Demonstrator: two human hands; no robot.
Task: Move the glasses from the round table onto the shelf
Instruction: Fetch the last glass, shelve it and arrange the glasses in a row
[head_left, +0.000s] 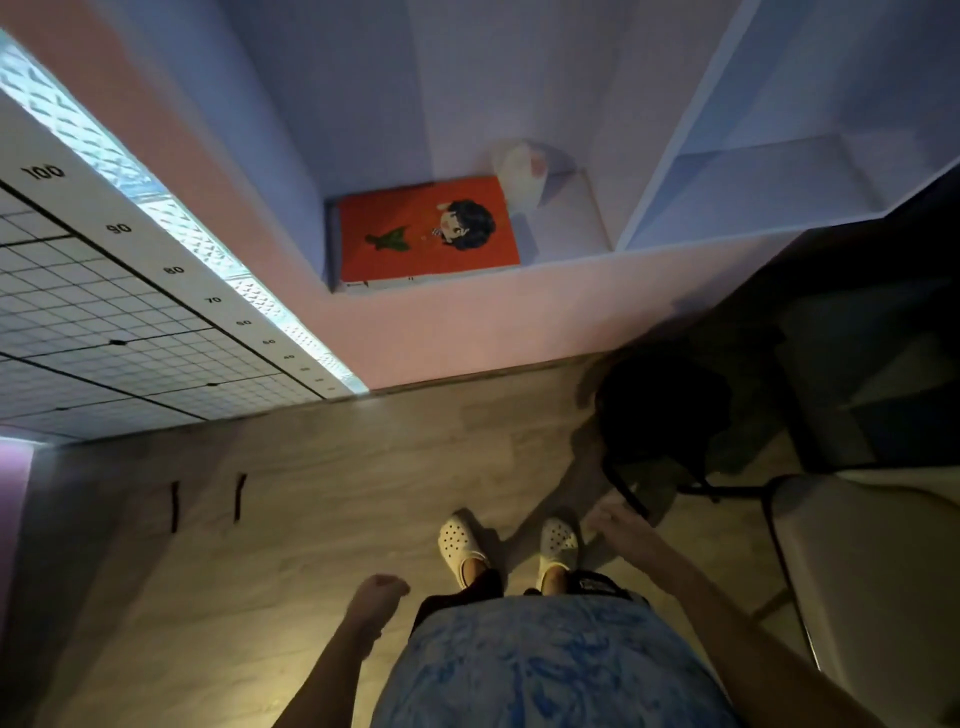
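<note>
- Nearest the camera, the person's blue patterned shirt (545, 670) fills the bottom edge, with both bare arms reaching out from beside it.
- The left hand (382, 590) hangs low over the wooden floor (311, 457), its fingers curled into a loose fist that grips nothing.
- The right hand (615, 519) reaches forward by the right foot, fingers closed on the glasses (626, 486), a thin dark frame that is hard to make out in the dim light.
- Two white clogs (462, 543) stand side by side on the floor, toes pointing toward the shelving.
- To the right, a pale rounded surface (872, 571) sits at the frame edge, probably the round table; I see nothing lying on its visible part.
- A dark chair (670, 415) stands just beyond the right hand.
- Farther on, the white shelf (566, 244) holds an orange book (426, 231) lying flat, with a pale object (524, 166) behind it that I cannot identify.
- My reading: the carrying step is in hand, with the glasses off the table and not yet placed.
- The next move likely calls for raising the right hand to a bare stretch of shelf beside the book and setting the frame down gently.
</note>
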